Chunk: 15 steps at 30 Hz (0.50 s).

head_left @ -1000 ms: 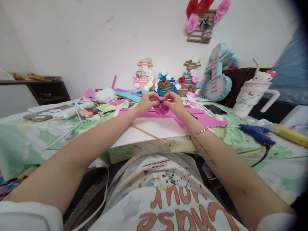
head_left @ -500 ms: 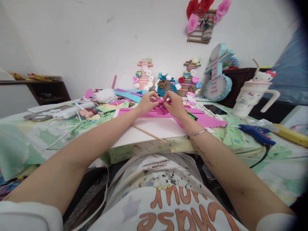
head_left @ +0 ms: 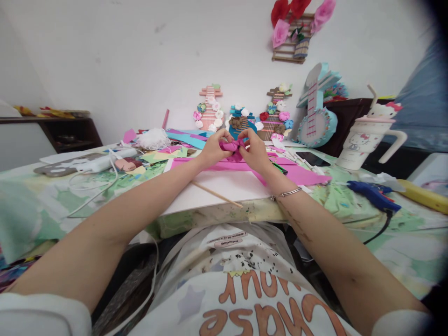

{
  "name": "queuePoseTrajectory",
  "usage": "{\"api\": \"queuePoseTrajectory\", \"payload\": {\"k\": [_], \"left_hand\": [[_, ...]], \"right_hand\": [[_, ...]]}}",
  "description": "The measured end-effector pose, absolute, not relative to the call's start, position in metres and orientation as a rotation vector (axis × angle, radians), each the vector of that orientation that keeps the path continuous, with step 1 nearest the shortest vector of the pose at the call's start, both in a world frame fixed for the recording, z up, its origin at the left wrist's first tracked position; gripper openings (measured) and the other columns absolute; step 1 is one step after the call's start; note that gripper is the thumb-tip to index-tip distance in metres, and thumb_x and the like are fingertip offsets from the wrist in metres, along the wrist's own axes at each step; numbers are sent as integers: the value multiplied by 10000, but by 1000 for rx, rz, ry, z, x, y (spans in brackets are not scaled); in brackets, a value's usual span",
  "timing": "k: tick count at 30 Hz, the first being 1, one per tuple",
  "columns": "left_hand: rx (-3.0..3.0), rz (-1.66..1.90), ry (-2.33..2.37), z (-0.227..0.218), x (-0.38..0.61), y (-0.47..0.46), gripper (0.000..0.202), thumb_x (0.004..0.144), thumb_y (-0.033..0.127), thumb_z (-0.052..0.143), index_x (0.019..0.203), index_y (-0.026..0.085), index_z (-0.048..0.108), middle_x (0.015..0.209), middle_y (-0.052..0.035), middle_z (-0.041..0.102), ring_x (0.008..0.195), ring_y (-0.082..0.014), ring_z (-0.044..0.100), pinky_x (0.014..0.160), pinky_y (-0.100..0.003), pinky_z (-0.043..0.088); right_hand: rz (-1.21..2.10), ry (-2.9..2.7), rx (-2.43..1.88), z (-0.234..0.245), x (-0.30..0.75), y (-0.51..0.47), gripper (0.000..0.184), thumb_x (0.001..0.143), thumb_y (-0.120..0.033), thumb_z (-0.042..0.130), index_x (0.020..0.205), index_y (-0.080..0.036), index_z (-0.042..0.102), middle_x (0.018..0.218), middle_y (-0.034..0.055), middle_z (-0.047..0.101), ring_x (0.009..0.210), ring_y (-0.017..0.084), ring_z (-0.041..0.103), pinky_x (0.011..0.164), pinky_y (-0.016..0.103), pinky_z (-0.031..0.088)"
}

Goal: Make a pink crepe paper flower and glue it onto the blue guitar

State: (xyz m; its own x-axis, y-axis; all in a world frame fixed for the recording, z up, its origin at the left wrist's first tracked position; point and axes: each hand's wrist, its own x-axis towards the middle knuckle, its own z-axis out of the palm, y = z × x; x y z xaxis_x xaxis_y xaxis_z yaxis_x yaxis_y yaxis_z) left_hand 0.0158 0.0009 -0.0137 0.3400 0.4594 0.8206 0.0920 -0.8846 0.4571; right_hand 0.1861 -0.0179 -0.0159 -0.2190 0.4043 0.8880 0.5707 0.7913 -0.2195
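Both hands meet over the middle of the table around a crumpled magenta paper flower point(head_left: 234, 150). My left hand point(head_left: 216, 149) pinches its left side between thumb and fingers. From the other side my right hand point(head_left: 254, 150) grips the folds, fingertips bent inward. Beneath them lie sheets of magenta paper point(head_left: 297, 173) on a white board point(head_left: 217, 186). A thin wooden stick point(head_left: 217, 195) rests slantwise across the board's front. Close to my right wrist is a green pen point(head_left: 280, 169), partly hidden by the arm.
To the right are a blue glue gun point(head_left: 374, 195), a white tumbler point(head_left: 366, 142) and a dark phone point(head_left: 312, 159). Leftward lie a white power strip point(head_left: 108, 160) with cables and a tangle of white string point(head_left: 153, 139). Flower-decorated paper instruments point(head_left: 210, 109) stand along the wall.
The paper between my fingers has shifted and folded, now showing a smooth rolled petal on top. Both hands have turned slightly but stay in the same place.
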Motion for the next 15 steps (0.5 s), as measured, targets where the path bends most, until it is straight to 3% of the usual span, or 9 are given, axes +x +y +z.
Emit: {"api": "queuePoseTrajectory", "payload": {"k": [10, 15], "left_hand": [[2363, 1580, 521, -16, 16, 3, 315, 568, 135, 655, 752, 207, 410, 877, 0, 600, 816, -160, 571, 714, -275, 433], [2290, 1583, 512, -15, 16, 4, 332, 579, 154, 684, 781, 202, 425, 871, 1, 576, 763, -133, 558, 675, -253, 430]], "right_hand": [[-240, -1854, -762, -14, 187, -21, 212, 738, -80, 435, 871, -217, 525, 900, 55, 634, 800, 193, 571, 759, 357, 480], [-232, -1874, -728, -13, 187, -22, 227, 717, -64, 456, 871, -201, 552, 914, 65, 645, 845, 202, 586, 773, 356, 481]]}}
